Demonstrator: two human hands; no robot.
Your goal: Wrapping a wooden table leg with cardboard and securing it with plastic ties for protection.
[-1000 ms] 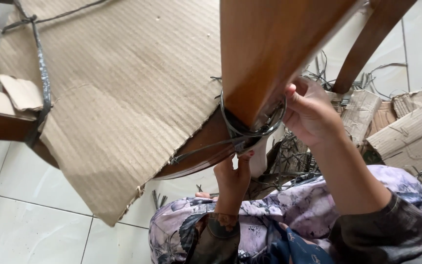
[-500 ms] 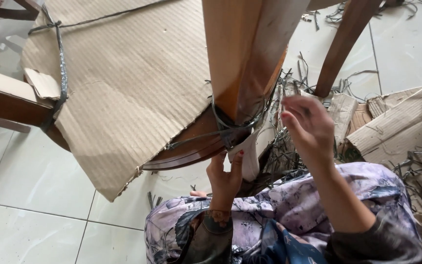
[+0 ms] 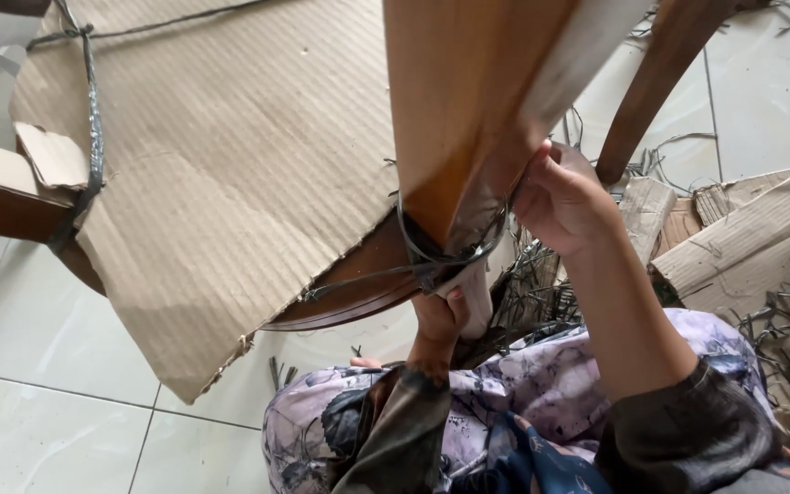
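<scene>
A brown wooden chair leg (image 3: 468, 101) rises in the middle of the view, bound near its base by dark plastic straps (image 3: 436, 256). My right hand (image 3: 564, 197) presses against the leg's right side, with a pale strip of wrapping (image 3: 578, 64) running up above it. My left hand (image 3: 441, 316) is below the leg, closed on a pale piece of wrapping (image 3: 475, 297) that hangs under the straps. Corrugated cardboard (image 3: 230, 165) covers the chair's seat to the left.
A second dark chair leg (image 3: 656, 82) stands at the upper right. Torn cardboard pieces (image 3: 742, 247) and cut strap scraps (image 3: 541, 293) litter the white tiled floor (image 3: 38, 366). Another strap (image 3: 93, 137) ties cardboard to a wooden rail at left. My patterned lap (image 3: 523, 421) fills the bottom.
My right hand came away from the leg half a second ago and is back against it. The view has shifted closer to the leg.
</scene>
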